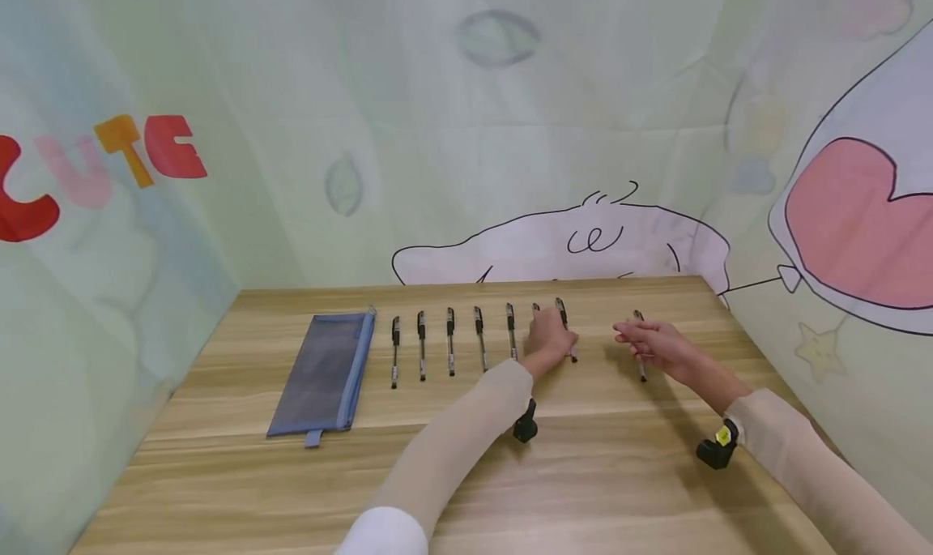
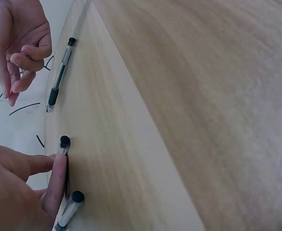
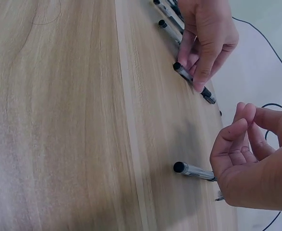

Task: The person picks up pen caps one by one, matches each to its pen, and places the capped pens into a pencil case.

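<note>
- Letters on the backdrop [image 1: 175, 61] read "CUTE"; the C [image 1: 22, 207] is cut off at the left edge.
- The left hand [image 1: 550, 338] pinches the seventh black-capped pen [image 1: 561, 312] from the left between thumb and fingers; whether it is lifted cannot be told.
- That hand mostly hides the sixth pen [image 1: 535, 306]; five pens [image 1: 450, 340] lie further left, their barrel print too small to read.
- The right hand [image 1: 665, 349], thumb and fingertips together, holds nothing; it partly covers the eighth pen [image 1: 641, 369].
- A blue zippered mesh pouch [image 1: 317, 373] lies leftmost.
</note>
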`<state>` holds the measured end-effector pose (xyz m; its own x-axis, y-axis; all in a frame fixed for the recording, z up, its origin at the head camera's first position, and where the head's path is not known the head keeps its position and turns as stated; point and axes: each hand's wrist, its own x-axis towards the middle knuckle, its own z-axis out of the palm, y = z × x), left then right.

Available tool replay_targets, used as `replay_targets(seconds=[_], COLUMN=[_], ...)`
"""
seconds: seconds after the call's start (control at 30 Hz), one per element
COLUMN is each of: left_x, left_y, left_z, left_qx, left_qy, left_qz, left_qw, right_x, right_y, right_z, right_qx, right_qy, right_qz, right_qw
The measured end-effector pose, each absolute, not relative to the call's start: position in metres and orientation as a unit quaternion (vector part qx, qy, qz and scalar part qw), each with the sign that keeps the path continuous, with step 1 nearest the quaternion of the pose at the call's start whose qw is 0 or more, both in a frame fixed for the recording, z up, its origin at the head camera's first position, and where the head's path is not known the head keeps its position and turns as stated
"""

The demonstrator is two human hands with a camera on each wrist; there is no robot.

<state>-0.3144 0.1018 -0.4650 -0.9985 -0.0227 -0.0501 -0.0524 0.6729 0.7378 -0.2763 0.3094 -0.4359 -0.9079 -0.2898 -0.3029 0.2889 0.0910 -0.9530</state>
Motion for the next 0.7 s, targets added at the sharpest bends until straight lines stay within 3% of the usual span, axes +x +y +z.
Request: replay_targets(seconds=[0.33,0.53,0.7], left_x=[-0.308,-0.292,-0.278], left_y=[0.095,0.108,0.133], left_z=[-0.454,-0.441,-0.449], left_qx=[-0.006,-0.012,-0.031], left_qy=[0.876,0.736,0.666], left_qz=[0.482,0.665,0.718], left_qw=[0.026,0.127,0.2], right_x=[-0.273,-0.273,-0.274], right_y=[0.315,0.333,0.349], right_z=[-0.436,-0.438,-0.439], right_qx=[0.023,0.038,0.047], right_qy=[0.694,0.703,0.703], right_qz=[-0.688,-0.682,-0.685], right_qw=[0.21,0.197,0.186])
